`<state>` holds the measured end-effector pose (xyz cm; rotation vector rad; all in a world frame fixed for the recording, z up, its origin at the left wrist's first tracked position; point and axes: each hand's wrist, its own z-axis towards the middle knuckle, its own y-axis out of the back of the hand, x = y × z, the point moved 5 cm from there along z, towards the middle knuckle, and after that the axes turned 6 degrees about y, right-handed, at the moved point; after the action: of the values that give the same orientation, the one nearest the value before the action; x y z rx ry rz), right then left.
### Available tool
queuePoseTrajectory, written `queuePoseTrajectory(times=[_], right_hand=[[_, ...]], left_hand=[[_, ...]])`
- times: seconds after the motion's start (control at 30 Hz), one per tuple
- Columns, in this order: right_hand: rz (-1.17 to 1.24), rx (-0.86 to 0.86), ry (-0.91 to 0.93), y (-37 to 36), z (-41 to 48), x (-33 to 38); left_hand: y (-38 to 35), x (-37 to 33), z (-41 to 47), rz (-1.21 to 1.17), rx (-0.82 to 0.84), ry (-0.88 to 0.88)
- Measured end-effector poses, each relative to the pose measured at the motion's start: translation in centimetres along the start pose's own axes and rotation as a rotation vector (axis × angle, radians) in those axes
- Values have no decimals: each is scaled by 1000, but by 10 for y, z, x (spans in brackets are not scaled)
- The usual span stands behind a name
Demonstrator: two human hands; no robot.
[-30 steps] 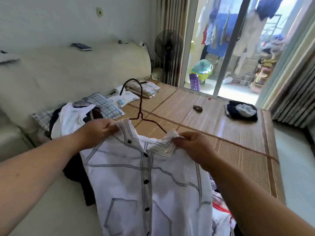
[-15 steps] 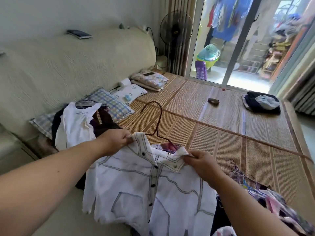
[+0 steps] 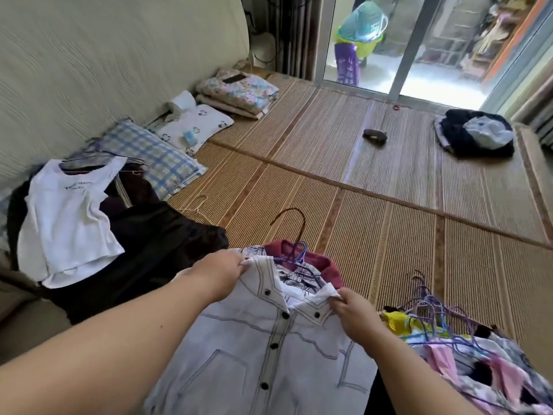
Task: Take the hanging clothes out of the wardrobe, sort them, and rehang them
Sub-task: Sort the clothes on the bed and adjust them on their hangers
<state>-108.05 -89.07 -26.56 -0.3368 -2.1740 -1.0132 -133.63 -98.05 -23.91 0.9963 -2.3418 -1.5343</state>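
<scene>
Head view cuts your white button-front shirt (image 3: 269, 348) off at the bottom edge, so its hem and sleeves are out of sight. Your left hand (image 3: 223, 269) pinches the collar at one shoulder, fingertips buried in the cloth. Your right hand (image 3: 351, 310) pinches the opposite collar tip between thumb and fingers. Of the dark wire hanger (image 3: 294, 223) only the hook shows; the rest is hidden behind the collar and a maroon garment (image 3: 329, 266) lying just beyond it. To your right a heap of colourful clothes (image 3: 478, 363) on purple wire hangers runs off the frame. To your left a white tank top (image 3: 65, 217) lies on dark garments (image 3: 155, 241) whose separate shapes are hard to make out. Everything rests on the woven mat (image 3: 389, 235).

Compared with half a second ago, you hold the shirt lower and its collar now overlaps the maroon garment. Both pinches are unchanged. Your view has tipped downward, so the fan has left the top of the frame and more of the right-hand heap shows.
</scene>
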Motion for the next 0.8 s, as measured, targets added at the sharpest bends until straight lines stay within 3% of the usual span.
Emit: queuePoseTrajectory(times=[0.2,0.37,0.63,0.8], right_hand=[[-47,68,-94,2,82,-54],[-76,63,-108,1,114,-67],[-39,24,-97,7,80,-71],[-188,-32,65,15,30,-73]], left_hand=[[-59,-16,84,-81,66,135],[-76,-27,105,-213,37,143],[-77,-61,63,-356,152,-15],[-75,-110,4,-263,159,-224]])
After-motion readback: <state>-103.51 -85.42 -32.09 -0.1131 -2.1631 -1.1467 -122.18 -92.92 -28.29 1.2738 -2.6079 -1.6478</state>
